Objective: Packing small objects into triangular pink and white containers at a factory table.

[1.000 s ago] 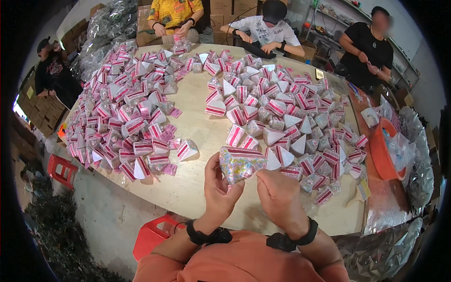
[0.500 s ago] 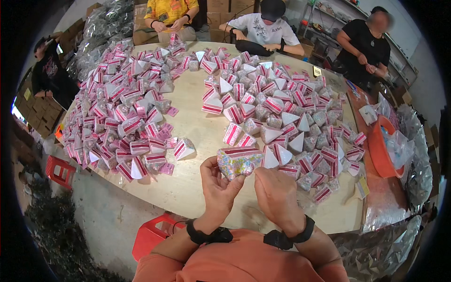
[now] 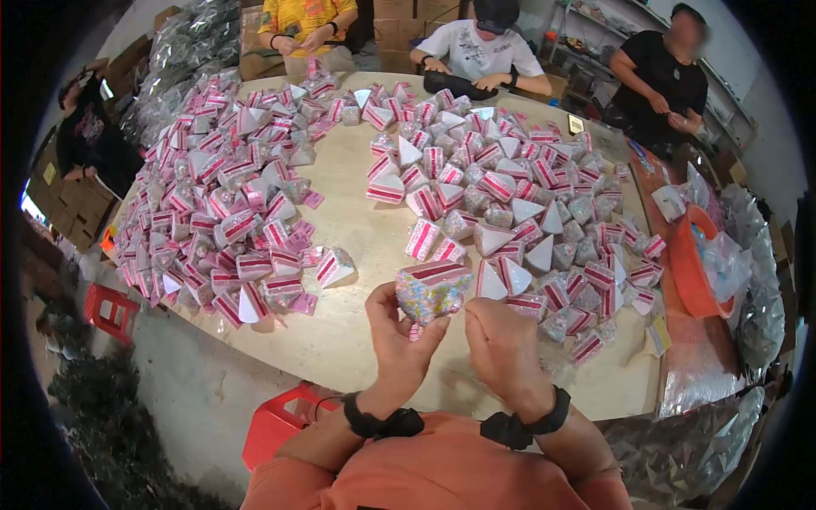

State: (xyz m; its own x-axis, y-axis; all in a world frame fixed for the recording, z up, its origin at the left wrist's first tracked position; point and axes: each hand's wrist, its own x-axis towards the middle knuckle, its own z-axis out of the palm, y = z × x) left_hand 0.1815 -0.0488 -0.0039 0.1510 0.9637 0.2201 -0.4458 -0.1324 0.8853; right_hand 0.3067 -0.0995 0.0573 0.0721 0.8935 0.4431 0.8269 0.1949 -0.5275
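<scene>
My left hand (image 3: 402, 338) is closed round a wedge-shaped toy cake slice (image 3: 433, 287) with pink and dark red layers and a speckled, many-coloured face turned toward me. Right beside it, my right hand (image 3: 503, 347) is closed with its fingers curled in. Whatever they pinch, if anything, is hidden behind the knuckles. Similar cake slices (image 3: 495, 189), many in clear wrap, lie heaped just beyond my right hand. One single wrapped slice (image 3: 335, 267) rests ahead and to the left of my left hand.
A second large heap of wrapped slices (image 3: 223, 195) with pink tags covers the left of the wooden table (image 3: 340, 204). An orange basin (image 3: 693, 263) holding clear bags stands at the right. Red stools (image 3: 276, 425) are at the near side. Several people sit or stand around the table.
The cake slice has tilted a little in my left hand. My right hand has shifted slightly right and down, a bit apart from the slice.
</scene>
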